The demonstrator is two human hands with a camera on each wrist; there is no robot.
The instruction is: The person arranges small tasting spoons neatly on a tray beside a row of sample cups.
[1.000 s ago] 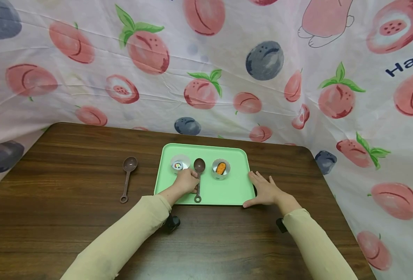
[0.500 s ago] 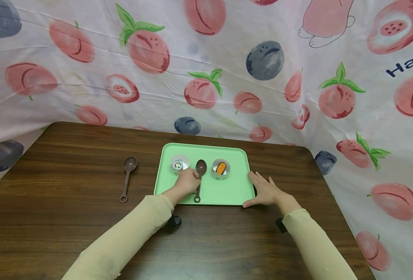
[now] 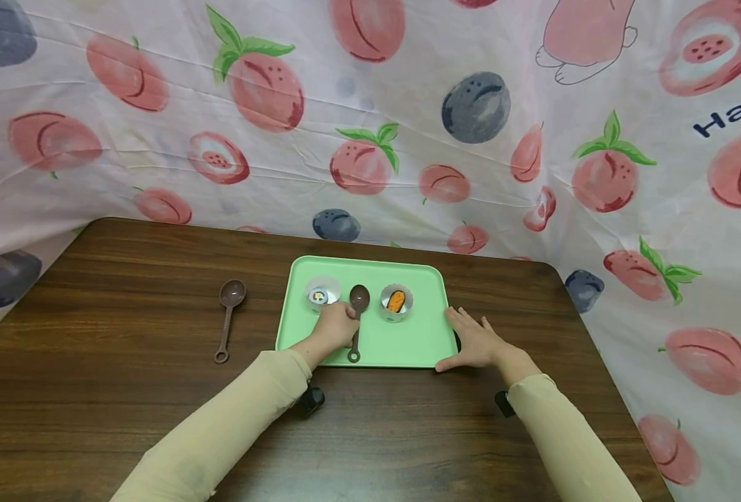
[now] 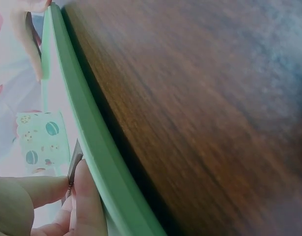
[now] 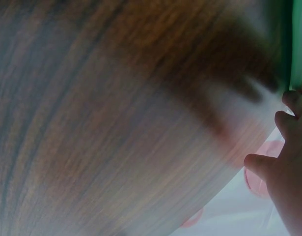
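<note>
A dark wood-grain table [image 3: 125,314] stood before a wrinkled fabric backdrop [image 3: 401,90] printed with peaches [image 3: 265,94] and a blue-grey fruit [image 3: 475,108]. Up on the right, a pink animal figure [image 3: 582,31] (I couldn't see its top) showed near the letters "Hap" [image 3: 730,117]. A brown measuring spoon [image 3: 228,318] lay on the wood, bowl toward the backdrop.
</note>
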